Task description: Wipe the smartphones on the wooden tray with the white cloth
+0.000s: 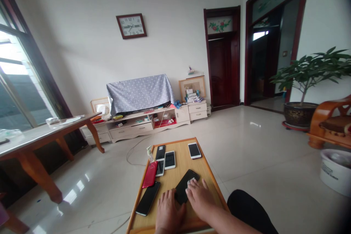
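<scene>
Touching a black phone (181, 188), dark-faced and set aslant, flat on the wooden table (182, 153) beneath the right hand (201, 198). Holding a bunched white wipe (191, 180) against it under that hand's fingertips. Resting the left hand (168, 211) at its near end, thumb apart from fingers; cannot tell whether gripping. Left of that hand, a second black phone (148, 199); beyond, a red phone (150, 174).

Bare fingers (205, 184) and forearm (229, 220); a smoothly rounded, black-clad knee (248, 210)
</scene>
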